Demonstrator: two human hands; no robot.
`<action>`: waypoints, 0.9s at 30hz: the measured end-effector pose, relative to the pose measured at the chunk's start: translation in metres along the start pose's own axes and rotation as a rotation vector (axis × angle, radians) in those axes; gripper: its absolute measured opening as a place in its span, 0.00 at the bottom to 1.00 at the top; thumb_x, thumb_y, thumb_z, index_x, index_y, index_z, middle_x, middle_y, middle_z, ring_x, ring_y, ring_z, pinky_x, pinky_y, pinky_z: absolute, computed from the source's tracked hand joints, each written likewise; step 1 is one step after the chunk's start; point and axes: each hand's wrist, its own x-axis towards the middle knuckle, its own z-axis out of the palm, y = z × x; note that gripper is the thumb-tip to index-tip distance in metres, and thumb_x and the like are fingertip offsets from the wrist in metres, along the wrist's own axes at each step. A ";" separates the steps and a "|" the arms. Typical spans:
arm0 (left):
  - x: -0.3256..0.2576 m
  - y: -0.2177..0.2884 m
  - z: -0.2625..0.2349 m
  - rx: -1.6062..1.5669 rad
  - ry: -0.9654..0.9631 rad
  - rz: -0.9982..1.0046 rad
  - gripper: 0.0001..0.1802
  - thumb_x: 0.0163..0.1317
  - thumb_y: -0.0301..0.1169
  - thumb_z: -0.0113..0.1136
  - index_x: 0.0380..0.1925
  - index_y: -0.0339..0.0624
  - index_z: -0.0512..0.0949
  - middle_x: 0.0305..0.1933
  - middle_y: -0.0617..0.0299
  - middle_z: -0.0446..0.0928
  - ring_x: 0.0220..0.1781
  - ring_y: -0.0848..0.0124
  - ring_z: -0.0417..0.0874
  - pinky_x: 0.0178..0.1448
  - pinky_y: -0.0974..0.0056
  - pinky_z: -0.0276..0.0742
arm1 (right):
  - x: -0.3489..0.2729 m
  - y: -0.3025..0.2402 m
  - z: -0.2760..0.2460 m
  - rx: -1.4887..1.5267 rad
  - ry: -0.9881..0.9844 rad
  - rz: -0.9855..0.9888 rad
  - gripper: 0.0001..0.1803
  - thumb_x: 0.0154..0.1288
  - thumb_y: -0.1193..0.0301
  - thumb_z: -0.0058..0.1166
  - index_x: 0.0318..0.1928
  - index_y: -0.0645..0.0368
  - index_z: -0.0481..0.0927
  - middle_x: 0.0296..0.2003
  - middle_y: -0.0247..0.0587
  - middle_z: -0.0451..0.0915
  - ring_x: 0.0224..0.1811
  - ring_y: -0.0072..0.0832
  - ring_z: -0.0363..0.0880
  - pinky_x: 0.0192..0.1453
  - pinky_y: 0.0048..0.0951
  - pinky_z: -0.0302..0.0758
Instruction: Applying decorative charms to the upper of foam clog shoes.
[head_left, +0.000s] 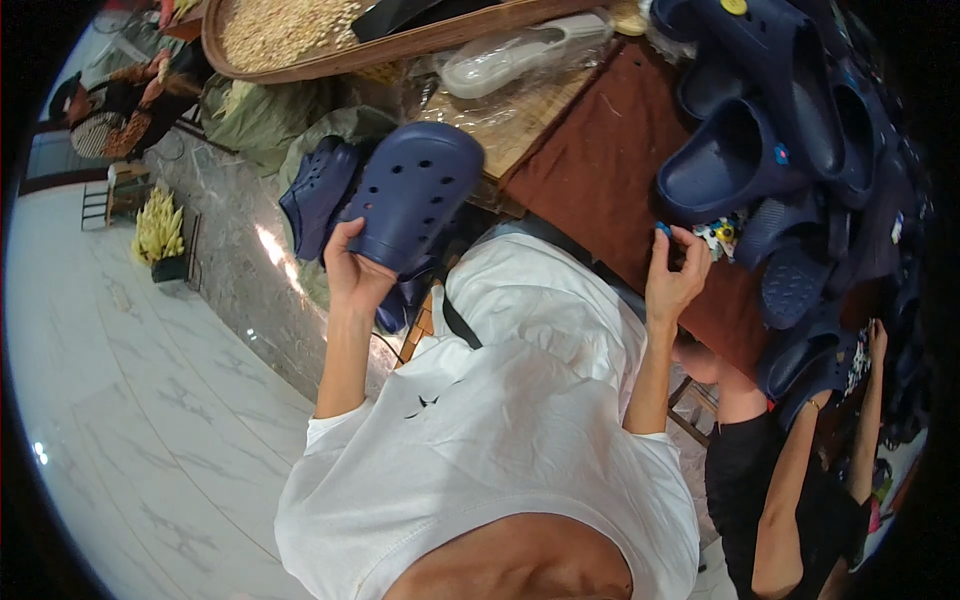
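My left hand (357, 275) grips a navy clog (425, 180) by its edge, with the holed upper facing up and the rounded toe pointing away from me. Behind that hand other navy clogs (322, 190) hang or lie beside the table. Over the brown cloth, my right hand (675, 275) pinches a small blue shoe charm (663, 229) between thumb and forefinger. Just right of those fingertips lies a little heap of colourful charms (722, 236). A navy clog (720, 165) with a blue flower charm on its upper rests beyond the heap.
Many navy clogs (810, 90) are piled along the right. A brown cloth (600, 150) covers the table. At the back sit a wooden tray (400, 40) of pale kernels and a plastic-wrapped white shoe (520, 60). Another person's arm (790, 500) works at lower right.
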 end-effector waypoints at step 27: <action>0.063 -0.147 0.071 -0.238 -0.388 -0.487 0.18 0.56 0.25 0.54 0.48 0.34 0.73 0.51 0.53 0.76 0.56 0.59 0.75 0.64 0.54 0.68 | 0.041 0.005 0.017 0.010 0.098 -0.036 0.07 0.58 0.73 0.60 0.37 0.61 0.79 0.34 0.44 0.80 0.37 0.41 0.77 0.42 0.38 0.72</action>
